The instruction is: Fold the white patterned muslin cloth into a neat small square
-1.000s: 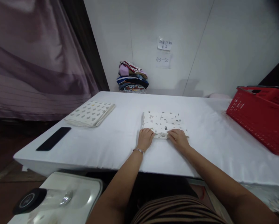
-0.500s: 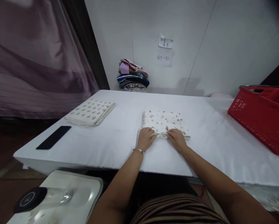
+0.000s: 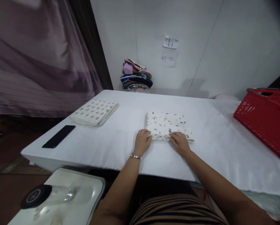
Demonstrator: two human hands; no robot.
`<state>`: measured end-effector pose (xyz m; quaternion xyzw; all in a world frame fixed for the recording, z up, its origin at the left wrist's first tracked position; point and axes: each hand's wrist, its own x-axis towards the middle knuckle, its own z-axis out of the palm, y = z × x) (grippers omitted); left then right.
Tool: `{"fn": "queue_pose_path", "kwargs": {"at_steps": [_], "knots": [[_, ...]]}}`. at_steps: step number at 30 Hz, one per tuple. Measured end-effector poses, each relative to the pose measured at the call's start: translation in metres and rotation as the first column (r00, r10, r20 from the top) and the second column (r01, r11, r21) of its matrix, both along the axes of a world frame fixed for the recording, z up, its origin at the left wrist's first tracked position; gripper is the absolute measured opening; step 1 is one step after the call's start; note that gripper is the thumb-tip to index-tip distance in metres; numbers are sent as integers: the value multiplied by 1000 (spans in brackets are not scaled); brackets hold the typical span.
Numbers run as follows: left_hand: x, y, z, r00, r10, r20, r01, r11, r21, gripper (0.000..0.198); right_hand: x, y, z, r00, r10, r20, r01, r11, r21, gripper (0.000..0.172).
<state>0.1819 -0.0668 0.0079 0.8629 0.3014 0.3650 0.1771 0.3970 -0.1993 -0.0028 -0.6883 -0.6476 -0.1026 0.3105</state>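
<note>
A folded white cloth with small scattered prints (image 3: 164,122) lies flat on the white-covered table (image 3: 121,147). My left hand (image 3: 142,141) pinches its near left corner, thumb and fingers closed on the layered edge. My right hand (image 3: 179,142) grips the same near edge right of the middle, fingertips on top. The layers of the fold show between the two hands. Further left lies another folded cloth with grey heart-like prints (image 3: 94,113), which neither hand touches.
A dark phone-like slab (image 3: 58,136) lies near the table's left edge. A red basket (image 3: 266,120) stands at the right. Behind the table is a stack of folded fabrics (image 3: 136,76). A clear bottle with a black cap (image 3: 36,196) lies on a white stool (image 3: 83,187).
The view has shifted slightly, so the scene sits further right. My left hand has moved outward to the left corner of the cloth; my right hand stays at the near edge.
</note>
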Motion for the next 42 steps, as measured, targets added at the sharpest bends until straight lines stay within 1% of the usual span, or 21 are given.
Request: {"fn": "queue_pose_path", "kwargs": {"at_steps": [3, 6, 9, 12, 15, 18, 21, 24, 27, 29, 32, 35, 38, 42], "knots": [[-3, 2, -2, 997, 19, 72, -18, 1000, -22, 23, 1, 0, -1, 1000, 8, -6, -8, 1000, 2, 27], [-4, 4, -1, 997, 37, 67, -35, 999, -23, 26, 2, 0, -2, 1000, 8, -4, -8, 1000, 9, 25], [-5, 5, 2, 998, 33, -46, -32, 999, 12, 24, 3, 1, -4, 1000, 9, 1, -9, 1000, 16, 24], [-7, 7, 8, 980, 1, -200, 11, 998, 60, 21, 4, 1, -5, 1000, 9, 1, -9, 1000, 18, 24], [-9, 11, 18, 948, -42, -316, 74, 993, 90, 18, 4, 2, -6, 1000, 6, -2, -6, 1000, 12, 25], [-6, 16, 30, 912, -39, -409, 89, 991, 105, 15, 2, 1, -5, 1000, 12, -4, -12, 1000, 17, 26], [-2, 18, 36, 881, -31, -472, 104, 986, 129, 22, 1, 0, -3, 1000, 15, 1, -15, 1000, 24, 26], [-2, 18, 34, 882, -17, -470, 112, 978, 177, 24, 1, -1, -3, 1000, 15, 0, -15, 999, 32, 26], [-7, 18, 24, 897, -2, -443, 107, 972, 211, 21, 1, -1, -4, 1000, 24, -6, -23, 999, 39, 26], [-11, 19, 17, 905, -11, -426, 110, 972, 208, 19, 1, -1, -4, 1000, 25, -5, -25, 999, 35, 26], [-18, 21, 11, 927, -62, -371, 132, 977, 165, 17, 0, -1, -3, 1000, 16, 2, -16, 999, 28, 25], [-22, 24, 10, 936, -137, -326, 176, 980, 95, 19, -1, -2, -2, 1000, 13, 7, -14, 999, 31, 25], [-25, 26, 14, 921, -181, -345, 208, 977, 41, 20, -2, -2, -1, 1000, 18, 12, -18, 999, 33, 25], [-23, 29, 18, 899, -184, -397, 228, 971, 68, 19, -1, -2, -2, 1000, 17, 16, -17, 1000, 25, 25]]}}
